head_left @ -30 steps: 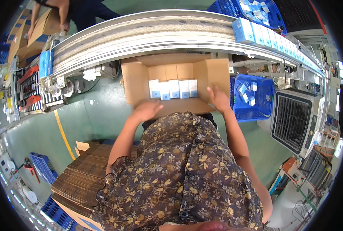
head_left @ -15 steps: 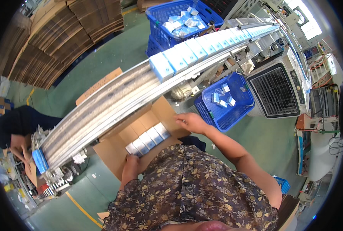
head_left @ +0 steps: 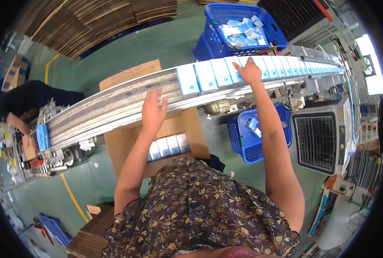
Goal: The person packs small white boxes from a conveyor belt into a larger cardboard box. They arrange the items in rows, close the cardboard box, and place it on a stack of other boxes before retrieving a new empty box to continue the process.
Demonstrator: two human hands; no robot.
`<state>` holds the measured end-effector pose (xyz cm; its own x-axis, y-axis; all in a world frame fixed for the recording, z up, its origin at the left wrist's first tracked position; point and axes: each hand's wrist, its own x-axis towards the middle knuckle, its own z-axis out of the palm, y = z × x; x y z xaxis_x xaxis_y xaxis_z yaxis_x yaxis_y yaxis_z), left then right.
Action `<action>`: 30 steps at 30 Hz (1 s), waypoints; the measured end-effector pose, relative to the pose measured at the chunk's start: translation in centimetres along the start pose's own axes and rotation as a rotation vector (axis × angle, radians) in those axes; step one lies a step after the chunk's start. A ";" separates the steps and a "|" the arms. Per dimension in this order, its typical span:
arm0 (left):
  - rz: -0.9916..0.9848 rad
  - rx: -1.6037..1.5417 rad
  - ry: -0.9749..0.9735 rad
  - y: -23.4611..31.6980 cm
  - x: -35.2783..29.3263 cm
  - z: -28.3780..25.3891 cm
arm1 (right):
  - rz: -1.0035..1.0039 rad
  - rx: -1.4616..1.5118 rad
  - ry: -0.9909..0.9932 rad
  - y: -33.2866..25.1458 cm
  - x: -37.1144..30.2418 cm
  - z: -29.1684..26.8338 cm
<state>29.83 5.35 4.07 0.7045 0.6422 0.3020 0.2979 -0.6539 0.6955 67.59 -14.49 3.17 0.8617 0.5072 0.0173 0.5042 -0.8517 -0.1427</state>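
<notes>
Brown carton (head_left: 197, 134), one; inside, four visible boxes (head_left: 173, 145); empty left hand (head_left: 154, 110) over conveyor's (head_left: 114, 102) bare stretch; right hand (head_left: 250, 73), grip unclear.

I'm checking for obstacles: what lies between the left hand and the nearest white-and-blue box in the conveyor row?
In the head view, only bare conveyor belt shows between the left hand and that white-and-blue box.

The person's 2 hands (head_left: 250, 73) extend over a conveyor (head_left: 114, 103) bearing white-blue boxes (head_left: 271, 66)
</notes>
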 end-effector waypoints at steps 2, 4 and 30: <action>-0.279 -0.092 -0.032 -1.6 2.6 0.0 | 0.033 0.068 -0.077 -0.6 0.7 0.8; -0.360 -0.029 -0.138 -3.0 3.9 -0.2 | -0.051 0.201 -0.140 -3.2 -0.6 1.3; -0.118 0.411 -0.962 -17.8 -26.9 -7.6 | -0.622 -0.026 -0.947 -13.6 -35.4 14.1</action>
<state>0.63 2.78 -11.49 0.8174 0.2408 -0.5234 0.4671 -0.8088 0.3573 29.41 -18.97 -9.41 0.0758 0.7298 -0.6795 0.8403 -0.4136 -0.3505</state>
